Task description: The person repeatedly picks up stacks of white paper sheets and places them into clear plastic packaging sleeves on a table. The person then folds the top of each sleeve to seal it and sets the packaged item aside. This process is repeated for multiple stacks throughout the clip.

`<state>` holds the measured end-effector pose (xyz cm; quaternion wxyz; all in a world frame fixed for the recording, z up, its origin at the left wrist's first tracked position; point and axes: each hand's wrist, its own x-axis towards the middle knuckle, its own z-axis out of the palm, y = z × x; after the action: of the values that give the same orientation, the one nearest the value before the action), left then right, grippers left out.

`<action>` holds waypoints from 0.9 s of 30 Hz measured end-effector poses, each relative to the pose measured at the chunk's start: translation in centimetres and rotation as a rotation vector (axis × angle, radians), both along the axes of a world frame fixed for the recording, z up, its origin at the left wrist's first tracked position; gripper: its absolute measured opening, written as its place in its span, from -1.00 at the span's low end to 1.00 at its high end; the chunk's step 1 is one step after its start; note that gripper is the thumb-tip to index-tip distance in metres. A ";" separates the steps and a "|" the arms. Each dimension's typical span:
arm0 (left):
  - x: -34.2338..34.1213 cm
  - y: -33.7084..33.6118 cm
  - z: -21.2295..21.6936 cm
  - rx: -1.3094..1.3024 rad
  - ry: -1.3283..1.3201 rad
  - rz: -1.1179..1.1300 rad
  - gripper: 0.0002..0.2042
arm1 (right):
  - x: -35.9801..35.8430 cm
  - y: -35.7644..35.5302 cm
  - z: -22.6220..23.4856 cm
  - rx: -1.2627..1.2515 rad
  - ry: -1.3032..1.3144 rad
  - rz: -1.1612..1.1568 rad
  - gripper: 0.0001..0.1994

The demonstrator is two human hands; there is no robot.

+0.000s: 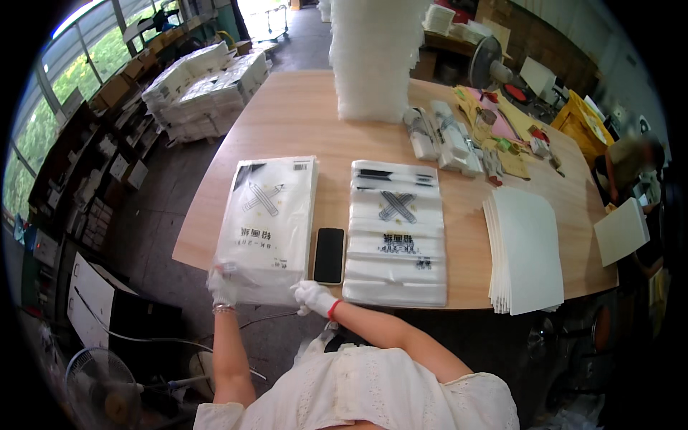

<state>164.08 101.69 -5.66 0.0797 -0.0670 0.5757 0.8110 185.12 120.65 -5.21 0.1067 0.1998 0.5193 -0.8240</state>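
Note:
A clear plastic bag printed with crossed pencils lies flat at the table's near left, with a stack of white paper inside it. Its loose mouth end hangs toward me over the front edge. My left hand, in a white glove, grips the bag's near left corner. At the near right corner my right hand, also gloved, has its fingers closed on the film. A black phone rests just beyond my right hand. Beside it lies a pile of flat printed plastic bags.
White paper sheets sit fanned at the right, slightly over the front edge. A tall white stack stands at the back of the wooden table. Wrapped bundles lie back right. Another person is at the far right.

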 end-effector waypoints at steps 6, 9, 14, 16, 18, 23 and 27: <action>6.0 -5.1 -7.9 -0.170 -0.384 0.170 -0.88 | 7.0 2.0 0.6 0.144 -0.120 0.013 -0.69; 16.8 2.4 -2.6 -0.568 -0.083 -0.618 -0.82 | 15.2 4.9 -0.7 0.114 -0.242 -0.145 -0.69; 25.1 18.2 4.0 -0.683 0.970 -1.183 -0.79 | 26.6 7.0 -1.1 0.229 -0.427 -0.634 -0.70; 26.2 24.2 1.2 -0.772 1.216 -0.911 -0.84 | 29.5 7.4 -1.9 0.238 -0.412 -0.748 -0.69; 25.9 26.6 -1.3 -0.881 1.226 -1.056 -0.87 | 31.1 7.1 -2.0 0.219 -0.418 -0.847 -0.70; 22.7 27.6 -1.9 -0.700 0.983 -1.295 -0.84 | 29.5 7.5 0.6 0.203 -0.315 -0.724 -0.68; 22.3 28.5 0.7 -0.753 1.019 -1.333 -0.88 | 22.5 10.4 1.5 0.113 0.013 -0.714 -0.65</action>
<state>186.34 130.24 -4.93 0.2402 0.6228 0.6868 0.2876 207.60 131.05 -3.75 -0.2023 0.3689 0.4619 -0.7807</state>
